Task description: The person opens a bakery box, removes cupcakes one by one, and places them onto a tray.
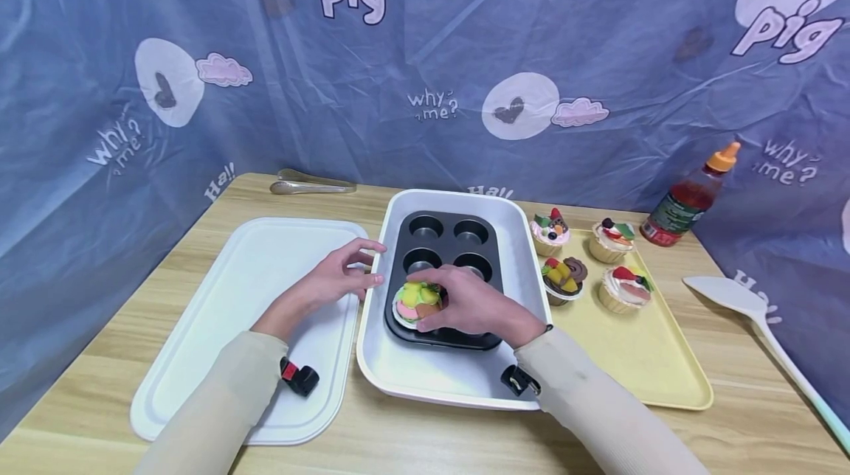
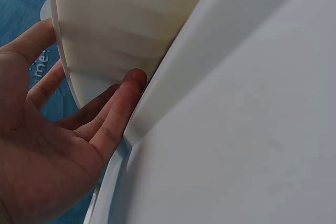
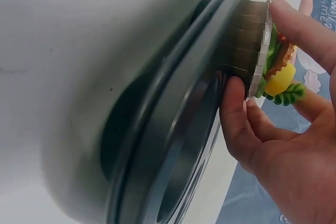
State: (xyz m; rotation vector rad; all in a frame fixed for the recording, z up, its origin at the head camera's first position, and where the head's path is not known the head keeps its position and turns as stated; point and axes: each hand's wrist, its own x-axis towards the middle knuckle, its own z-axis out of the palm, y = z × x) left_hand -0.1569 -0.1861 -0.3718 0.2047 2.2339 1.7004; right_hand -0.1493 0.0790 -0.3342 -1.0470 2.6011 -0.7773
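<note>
My right hand [image 1: 474,302] pinches a toy cupcake [image 1: 410,305] by its rim, over the near-left cup of a black muffin pan [image 1: 447,243]. In the right wrist view, the cupcake's pleated base [image 3: 248,32] is partly below the pan's top edge, with yellow, green and brown toppings above. The pan lies inside a deep white tub [image 1: 425,375]. Against the tub's left side rests my left hand [image 1: 335,276], holding nothing. In the left wrist view, some fingertips touch the tub's outer wall [image 2: 121,24] while others reach its rim.
A flat white tray [image 1: 265,268] lies left, metal tongs [image 1: 315,186] behind it. To the right, a yellow tray [image 1: 637,357] bears several cupcakes [image 1: 624,290]. Beyond stand a sauce bottle [image 1: 690,198] and a long white spoon [image 1: 730,294]. A blue printed cloth [image 1: 425,40] hangs behind.
</note>
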